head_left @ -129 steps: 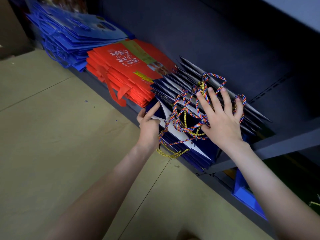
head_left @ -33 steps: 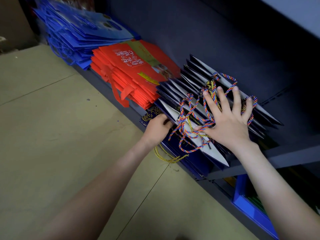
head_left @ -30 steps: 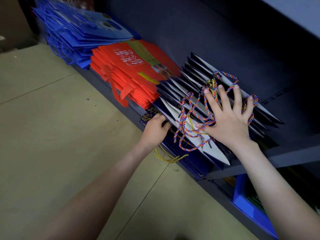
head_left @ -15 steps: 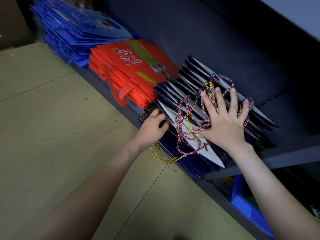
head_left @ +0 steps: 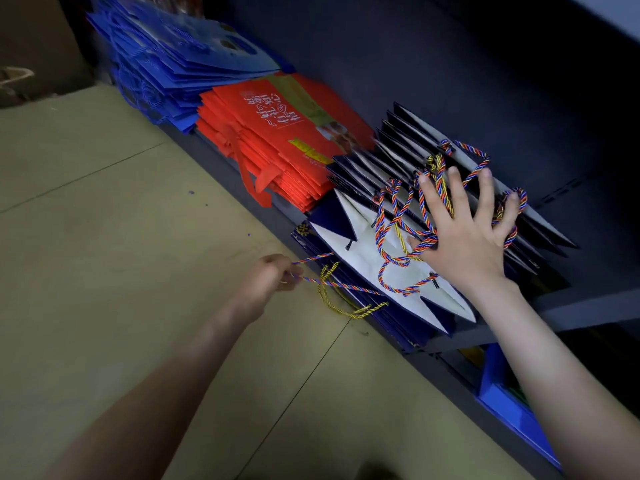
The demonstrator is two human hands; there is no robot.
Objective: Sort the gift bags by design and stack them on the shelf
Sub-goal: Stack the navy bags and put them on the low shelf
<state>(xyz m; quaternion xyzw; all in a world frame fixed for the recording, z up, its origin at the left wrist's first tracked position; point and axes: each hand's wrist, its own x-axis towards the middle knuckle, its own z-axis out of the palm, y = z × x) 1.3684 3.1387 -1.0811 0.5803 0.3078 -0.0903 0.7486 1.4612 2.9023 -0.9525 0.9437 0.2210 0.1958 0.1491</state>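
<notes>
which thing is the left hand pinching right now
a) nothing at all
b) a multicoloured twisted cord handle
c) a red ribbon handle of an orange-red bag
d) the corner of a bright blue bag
b: the left hand pinches a multicoloured twisted cord handle that stretches to the stack of dark navy paper gift bags, while the right hand presses flat on top of the stack.

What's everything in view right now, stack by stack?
blue gift bags: one stack, blue, shelf far left
red gift bags: one stack, red, shelf middle
navy gift bags: one fanned stack, navy and white, shelf right
multicolour cords: several, red-blue-yellow, tangled on navy gift bags
gold cord loop: one, gold, hanging off shelf front
blue container: one, blue, below shelf
left grip: one, bare, pinching a multicolour cord
right grip: one, bare, spread flat on navy gift bags
</notes>
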